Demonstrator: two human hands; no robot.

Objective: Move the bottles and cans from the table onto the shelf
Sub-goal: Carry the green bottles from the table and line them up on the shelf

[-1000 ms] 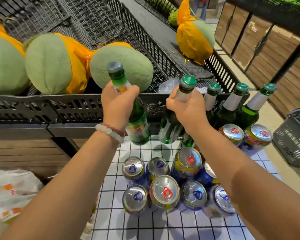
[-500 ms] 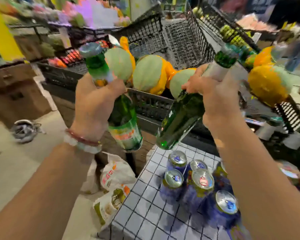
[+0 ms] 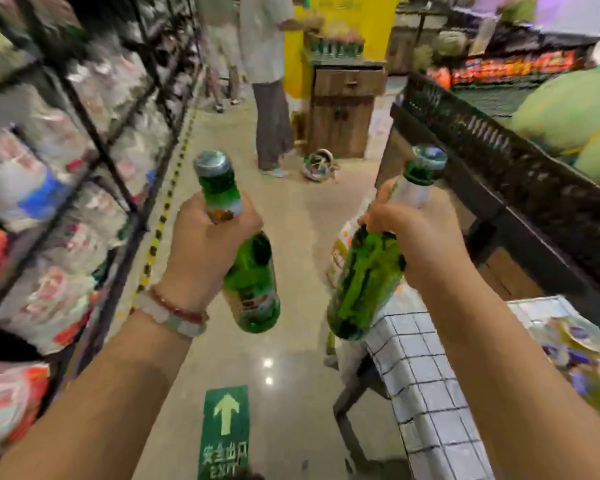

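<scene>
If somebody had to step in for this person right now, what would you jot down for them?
Left hand grips one green bottle by the neck; right hand grips another green bottle the same way, tilted.
Both bottles are in the air over the aisle floor, between the checked table on the right and the shelf on the left.
Done: two bottles lifted.
Left: set both on the shelf, then fetch the cans, blurred here.

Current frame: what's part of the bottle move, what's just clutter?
Job:
left hand gripping a green bottle
right hand gripping a second green bottle
checked table
shelf

Clutter:
melons
black crate
exit floor sticker
</scene>
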